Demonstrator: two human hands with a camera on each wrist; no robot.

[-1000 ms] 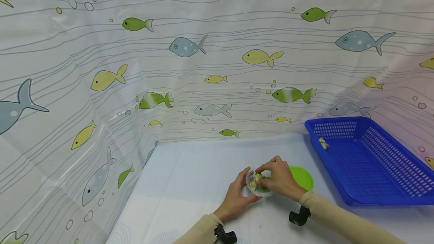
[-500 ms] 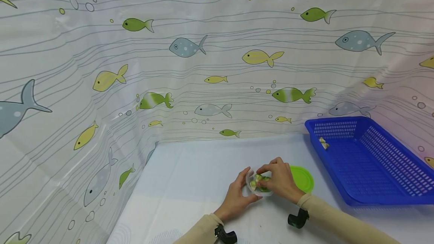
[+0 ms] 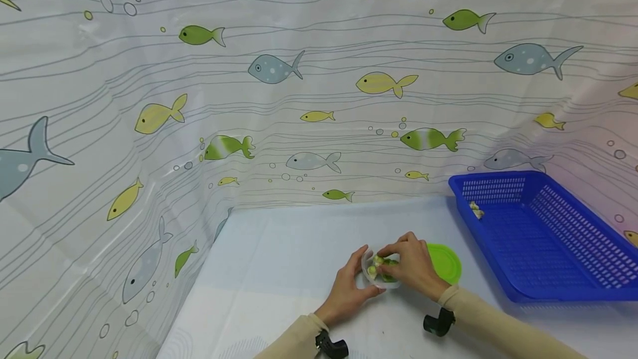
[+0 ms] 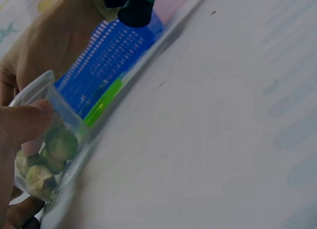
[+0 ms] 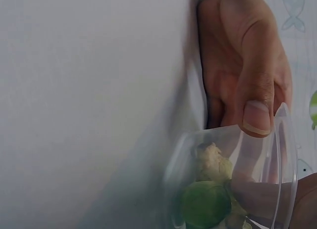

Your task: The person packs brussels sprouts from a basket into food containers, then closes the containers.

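On the white table, my left hand [image 3: 346,290] grips a small clear plastic tub [image 3: 367,277] between curved fingers and thumb. In the right wrist view the left thumb presses against the tub wall. My right hand [image 3: 413,263] reaches into the tub from the right, its thumb and forefinger pinching a small pale yellow-green piece [image 3: 377,260]. Through the tub wall in the left wrist view show a dark green round thing [image 4: 61,144] and a paler lumpy piece [image 4: 39,178]. The right fingers partly cover the contents in the head view.
A bright green round lid [image 3: 446,263] lies just right of the tub, partly behind the right hand. A blue perforated basket [image 3: 543,248] stands at the right, with a few whitish pieces [image 3: 476,210] at its left wall. A fish-patterned sheet [image 3: 309,137] hangs behind.
The right hand has shifted very slightly over the tub, its fingers staying inside. The left hand and tub have kept their place.
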